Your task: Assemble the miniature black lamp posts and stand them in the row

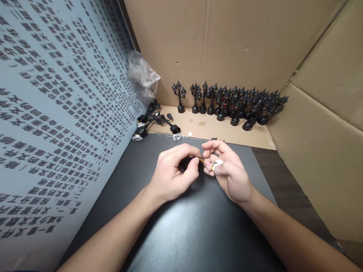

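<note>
Both hands worked above the black mat point(198, 226), close together, near its far half. Left hand point(172, 172): fingers curled shut around a small black part point(185, 163), mostly hidden inside the grip; its long axis could not be made out. Right hand point(227, 173): thumb and fingers pinched on a small white disc point(217, 164), held just beside the left fingertips. Thin yellow wires point(202, 161) ran roughly left-right between the black part and the disc, bridging the narrow gap between the hands. Farther off, loose lamp pieces point(154, 122) lay at the mat's far-left edge. Beyond, a row of upright black miniature street lamps point(227, 102) stood against the cardboard wall point(227, 41).
</note>
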The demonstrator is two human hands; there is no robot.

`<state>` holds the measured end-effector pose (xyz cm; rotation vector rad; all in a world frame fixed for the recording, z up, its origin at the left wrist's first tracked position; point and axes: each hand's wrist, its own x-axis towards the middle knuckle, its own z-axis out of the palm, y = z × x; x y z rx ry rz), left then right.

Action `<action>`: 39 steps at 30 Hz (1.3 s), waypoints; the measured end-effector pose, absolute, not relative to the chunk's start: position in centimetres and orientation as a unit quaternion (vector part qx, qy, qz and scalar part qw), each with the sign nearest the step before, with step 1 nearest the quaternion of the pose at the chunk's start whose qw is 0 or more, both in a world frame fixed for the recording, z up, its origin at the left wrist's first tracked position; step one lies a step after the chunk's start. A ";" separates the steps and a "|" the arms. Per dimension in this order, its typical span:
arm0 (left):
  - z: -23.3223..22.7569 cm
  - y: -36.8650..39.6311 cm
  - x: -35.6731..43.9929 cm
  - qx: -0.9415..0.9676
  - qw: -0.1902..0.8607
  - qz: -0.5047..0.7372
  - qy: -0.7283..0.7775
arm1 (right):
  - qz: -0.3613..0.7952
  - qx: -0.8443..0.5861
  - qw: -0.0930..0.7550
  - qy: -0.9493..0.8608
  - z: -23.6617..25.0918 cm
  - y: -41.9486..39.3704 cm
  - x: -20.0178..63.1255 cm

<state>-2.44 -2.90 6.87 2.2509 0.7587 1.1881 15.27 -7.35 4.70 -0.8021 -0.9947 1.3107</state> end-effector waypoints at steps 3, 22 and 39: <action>6.9 -2.8 -2.5 0.806 0.292 0.425 0.289 | 0.666 -0.303 0.600 -0.323 4.8 -6.8 15.3; 6.9 -2.9 -2.4 0.797 0.324 0.403 0.312 | 0.692 -0.293 0.615 -0.239 4.9 -6.4 15.2; 7.1 -2.5 -2.6 0.811 0.280 0.395 0.328 | 0.635 -0.339 0.626 -0.300 4.8 -6.7 15.1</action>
